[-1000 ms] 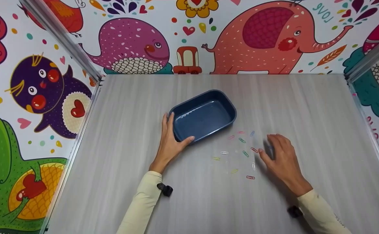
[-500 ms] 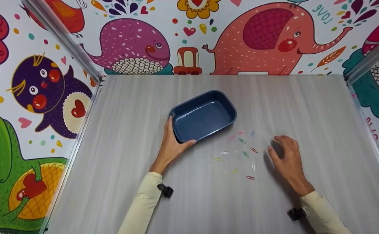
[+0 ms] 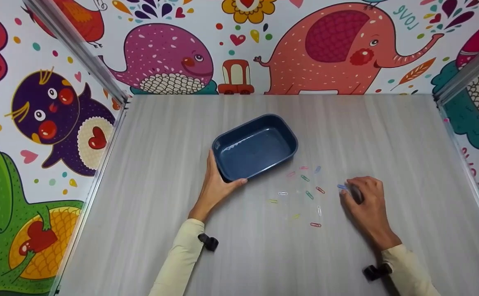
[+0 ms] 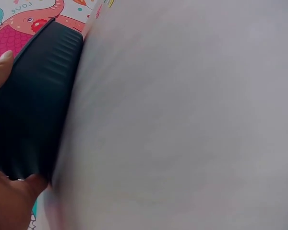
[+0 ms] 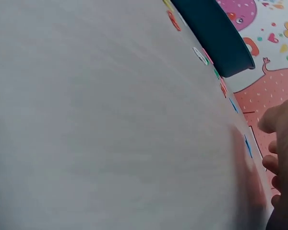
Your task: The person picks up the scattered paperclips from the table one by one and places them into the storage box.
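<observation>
My left hand (image 3: 216, 185) grips the near left corner of a dark blue rectangular tub (image 3: 255, 150), thumb along its front side and fingers down its left end. The tub's ribbed outer wall (image 4: 43, 96) fills the left of the left wrist view. Right of the scattered paper clips, my right hand (image 3: 369, 205) hovers with loosely curled fingers, holding nothing that I can see. Just off its thumb and index fingertips lies a blue paper clip (image 3: 341, 186). The right wrist view shows that blue paper clip (image 5: 248, 146) on the table, apart from the hand (image 5: 285, 143).
Several paper clips lie spread in front of the tub, among them a red paper clip (image 3: 315, 225), a green paper clip (image 3: 309, 195) and a yellow paper clip (image 3: 273, 201). A cartoon-printed wall (image 3: 239, 45) and metal rails (image 3: 79, 53) bound the grey table (image 3: 161, 135).
My right hand has drawn back to the right, uncovering the blue paper clip. My left fingers have slid slightly down the tub's left end; the tub stays in place.
</observation>
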The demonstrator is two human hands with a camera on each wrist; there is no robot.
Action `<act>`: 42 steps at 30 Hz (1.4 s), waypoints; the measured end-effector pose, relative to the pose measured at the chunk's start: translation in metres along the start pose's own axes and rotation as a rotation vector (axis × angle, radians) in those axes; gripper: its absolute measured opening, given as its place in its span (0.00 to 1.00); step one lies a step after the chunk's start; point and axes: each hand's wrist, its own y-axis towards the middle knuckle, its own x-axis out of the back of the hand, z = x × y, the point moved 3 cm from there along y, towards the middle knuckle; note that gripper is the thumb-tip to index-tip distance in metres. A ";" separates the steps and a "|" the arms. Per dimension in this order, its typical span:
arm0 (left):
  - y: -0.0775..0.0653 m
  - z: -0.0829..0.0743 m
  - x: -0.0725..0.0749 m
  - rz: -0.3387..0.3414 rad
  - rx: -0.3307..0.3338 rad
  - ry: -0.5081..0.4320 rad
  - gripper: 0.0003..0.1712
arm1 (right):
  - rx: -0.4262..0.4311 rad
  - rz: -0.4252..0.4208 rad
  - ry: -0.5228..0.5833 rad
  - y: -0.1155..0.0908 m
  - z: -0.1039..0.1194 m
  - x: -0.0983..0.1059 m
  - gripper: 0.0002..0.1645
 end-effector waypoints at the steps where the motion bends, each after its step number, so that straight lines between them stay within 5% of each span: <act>1: 0.000 0.002 0.000 -0.003 0.002 0.003 0.87 | 0.007 0.001 -0.014 0.000 -0.001 0.001 0.20; 8: -0.001 -0.006 0.001 0.003 0.033 -0.029 0.87 | 0.044 0.020 -0.071 -0.002 -0.005 0.004 0.17; 15: 0.003 0.023 -0.007 0.011 0.051 -0.003 0.89 | 0.028 0.060 -0.090 -0.003 -0.007 0.005 0.15; 21: 0.004 0.031 -0.010 0.011 0.052 0.012 0.88 | 0.024 0.054 -0.086 -0.004 -0.007 0.006 0.13; 31: -0.001 0.000 -0.002 -0.003 0.021 -0.009 0.85 | 0.020 0.044 -0.073 0.002 -0.001 0.000 0.11; 42: -0.002 -0.017 0.001 0.028 0.095 -0.002 0.83 | -0.017 0.055 -0.089 0.008 0.002 -0.005 0.07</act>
